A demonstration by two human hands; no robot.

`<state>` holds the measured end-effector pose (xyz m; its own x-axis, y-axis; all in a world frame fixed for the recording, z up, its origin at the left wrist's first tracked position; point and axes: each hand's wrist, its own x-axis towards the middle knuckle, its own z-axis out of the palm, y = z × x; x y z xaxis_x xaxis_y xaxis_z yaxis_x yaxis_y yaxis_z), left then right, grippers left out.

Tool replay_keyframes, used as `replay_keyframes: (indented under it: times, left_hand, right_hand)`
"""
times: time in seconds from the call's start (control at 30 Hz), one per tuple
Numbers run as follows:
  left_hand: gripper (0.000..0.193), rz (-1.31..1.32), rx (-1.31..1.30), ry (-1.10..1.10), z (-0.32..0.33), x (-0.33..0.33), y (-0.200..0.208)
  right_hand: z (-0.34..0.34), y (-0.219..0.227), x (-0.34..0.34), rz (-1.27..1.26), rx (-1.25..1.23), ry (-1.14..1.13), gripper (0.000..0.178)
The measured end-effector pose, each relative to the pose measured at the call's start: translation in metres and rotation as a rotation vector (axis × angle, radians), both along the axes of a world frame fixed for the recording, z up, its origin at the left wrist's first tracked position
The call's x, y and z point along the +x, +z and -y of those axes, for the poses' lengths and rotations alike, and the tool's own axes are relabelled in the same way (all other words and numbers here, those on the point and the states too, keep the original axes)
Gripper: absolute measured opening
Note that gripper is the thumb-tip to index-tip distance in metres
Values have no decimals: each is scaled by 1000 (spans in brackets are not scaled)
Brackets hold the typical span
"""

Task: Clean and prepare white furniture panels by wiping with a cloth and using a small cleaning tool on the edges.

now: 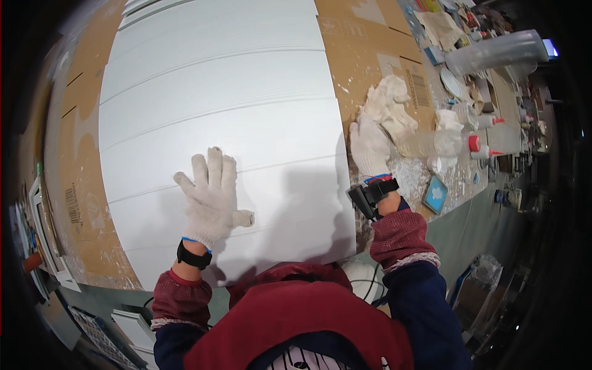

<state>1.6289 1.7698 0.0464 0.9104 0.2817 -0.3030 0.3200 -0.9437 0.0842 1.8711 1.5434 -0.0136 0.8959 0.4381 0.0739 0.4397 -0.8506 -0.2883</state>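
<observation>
My left hand [213,200], in a white knit glove, lies flat on the nearest of several white panels [283,139], its fingers spread and holding nothing. The panels overlap like steps, their edges running across the table away from me. To the right of the panels, my gloved right hand [370,148] is closed on a crumpled cream rag [391,106], which bunches up beyond the fingers. The rag partly hides the fingertips. A black strap circles each wrist, and the right one carries a dark device [364,200].
Cardboard [357,55] flecked with white covers the table on both sides of the panels. At right are a blue tray [435,194], a clear bottle with a red cap [447,145], red-tipped bottles [484,152] and a clear plastic cylinder [496,52]. White frames [49,234] lean at left.
</observation>
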Motion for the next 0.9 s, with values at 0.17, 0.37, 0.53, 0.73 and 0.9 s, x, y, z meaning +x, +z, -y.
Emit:
replay_keyframes:
  times: [0.17,0.37,0.53,0.73,0.9]
  left_hand:
    - [108,22,-47,-2,3,4,-1]
    - [102,44,-6,-40,-5,2,6]
    - [97,182,-224,-161,-80,8,10]
    - [110,76,281,63,-202,112,-11]
    - [117,-130,153,188,-211,129,-19]
  right_hand:
    - [-93,18,-45,623,-281,427,15]
    - [-40,-9,62,212,-235,361,21]
    - [-127,36,20,-15,147,328,22]
    - [-270,11,5,-141,64,579,12]
    - [-209,-39,105,488,171,462,18]
